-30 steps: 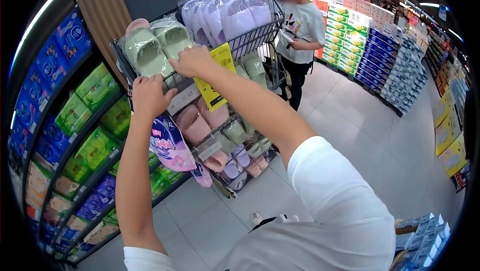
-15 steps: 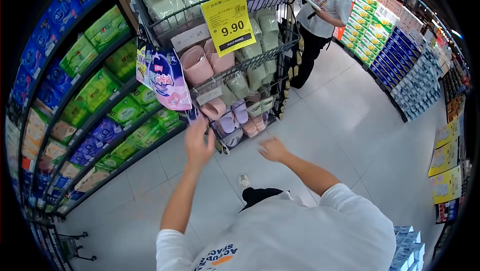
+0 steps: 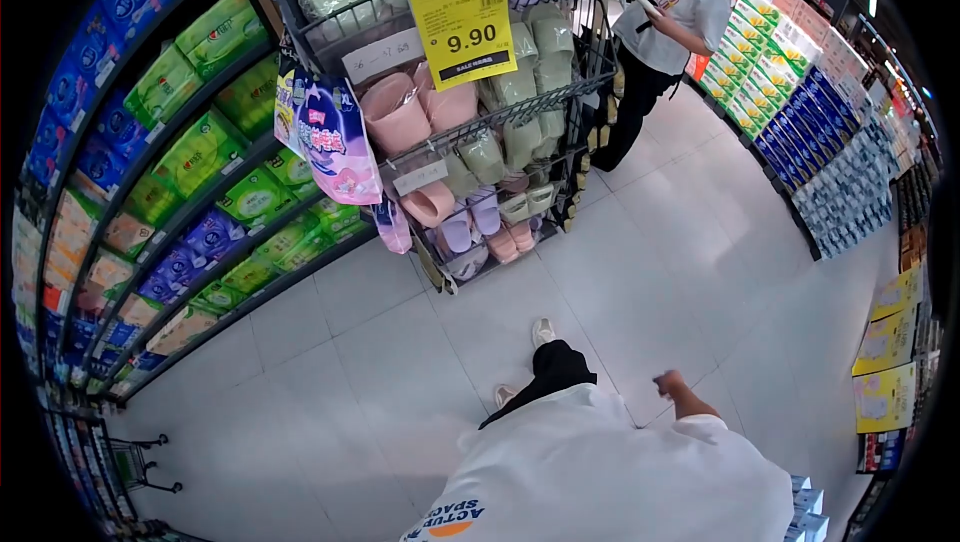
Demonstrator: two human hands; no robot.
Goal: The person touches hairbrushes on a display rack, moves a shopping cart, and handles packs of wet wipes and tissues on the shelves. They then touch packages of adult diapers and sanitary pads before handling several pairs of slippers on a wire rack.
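Note:
My right hand (image 3: 672, 383) hangs low at the right of my body, above the tiled floor. Its fingers look curled, but it is small and blurred, so whether anything is in it cannot be told. My left hand is out of sight. In front of me stands a wire rack of wrapped slippers, with pink ones (image 3: 394, 110) and green ones (image 3: 518, 147). A yellow 9.90 price sign (image 3: 465, 27) hangs on the rack. Purple and pink packs (image 3: 335, 142) hang at its left side.
Shelves of green tissue packs (image 3: 205, 152) line the left. Another person (image 3: 680, 2) stands behind the rack holding a flat white object. Stacked cartons (image 3: 765, 57) run along the right. A cart (image 3: 140, 464) is at the lower left.
My left hand has dropped out of view from beside the hanging packs. My right hand has moved right and down, and both my shoes now show.

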